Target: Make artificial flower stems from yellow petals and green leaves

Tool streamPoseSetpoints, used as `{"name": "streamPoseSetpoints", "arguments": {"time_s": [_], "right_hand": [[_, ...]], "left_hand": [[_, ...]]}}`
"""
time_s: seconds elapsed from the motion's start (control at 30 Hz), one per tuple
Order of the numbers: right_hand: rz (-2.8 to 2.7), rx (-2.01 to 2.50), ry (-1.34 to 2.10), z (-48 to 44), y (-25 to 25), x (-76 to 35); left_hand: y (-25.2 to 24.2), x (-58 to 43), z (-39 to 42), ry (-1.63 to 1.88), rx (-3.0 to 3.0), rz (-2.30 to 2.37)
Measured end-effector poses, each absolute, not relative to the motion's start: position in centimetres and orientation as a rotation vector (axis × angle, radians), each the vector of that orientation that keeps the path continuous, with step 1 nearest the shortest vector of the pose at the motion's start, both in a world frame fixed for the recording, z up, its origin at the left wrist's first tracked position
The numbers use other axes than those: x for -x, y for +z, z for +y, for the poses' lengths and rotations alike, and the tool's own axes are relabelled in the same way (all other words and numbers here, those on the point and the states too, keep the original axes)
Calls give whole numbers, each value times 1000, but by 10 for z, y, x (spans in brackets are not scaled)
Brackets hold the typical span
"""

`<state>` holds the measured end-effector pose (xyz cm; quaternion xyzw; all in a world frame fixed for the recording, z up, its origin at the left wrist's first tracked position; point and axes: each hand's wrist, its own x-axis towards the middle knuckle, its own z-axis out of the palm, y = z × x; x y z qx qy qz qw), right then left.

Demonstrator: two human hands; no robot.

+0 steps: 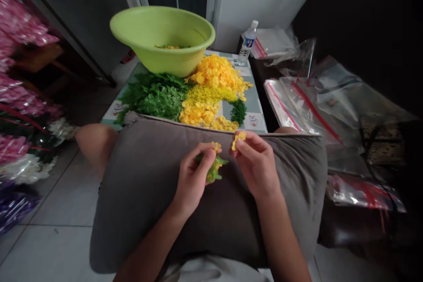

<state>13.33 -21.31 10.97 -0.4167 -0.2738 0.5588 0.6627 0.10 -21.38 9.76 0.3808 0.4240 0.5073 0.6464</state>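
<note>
Two pinches; left fingers [205, 157] closed on green-yellow flower [214, 169]; right fingers [247, 142] closed on yellow petal [238, 140]

Left hand [193, 177] curled inward, right hand [256, 166] just beside it in a thumb-and-forefinger pinch, left forearm [148, 246] and right forearm [284, 242] angled in from below, hands raised at centre

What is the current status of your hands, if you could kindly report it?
Left hand pinching green-and-yellow flower piece. Right hand pinching yellow petal. Grey cushion beneath both hands, not obstructing.
</note>
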Motion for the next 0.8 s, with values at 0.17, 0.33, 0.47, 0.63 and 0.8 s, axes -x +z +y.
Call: {"name": "streamPoseSetpoints", "arguments": {"time_s": [0.17,0.33,0.47,0.63,0.8], "right_hand": [[-674,857,1417,-225,113,-129],[-744,840,1499,-236,115,-132],[-673,832,1520,-236,115,-136],[-605,759,1602,-237,120,-138],[-569,721,1618,-250,125,-136]], "left_hand": [[106,7,-222,1097,-1148,1052],[111,10,-228,1010,-1260,966],[111,7,-228,958,-1264,1007],[115,6,-232,943,-1258,1027],[120,5,-242,947,-1286,1029]]}}
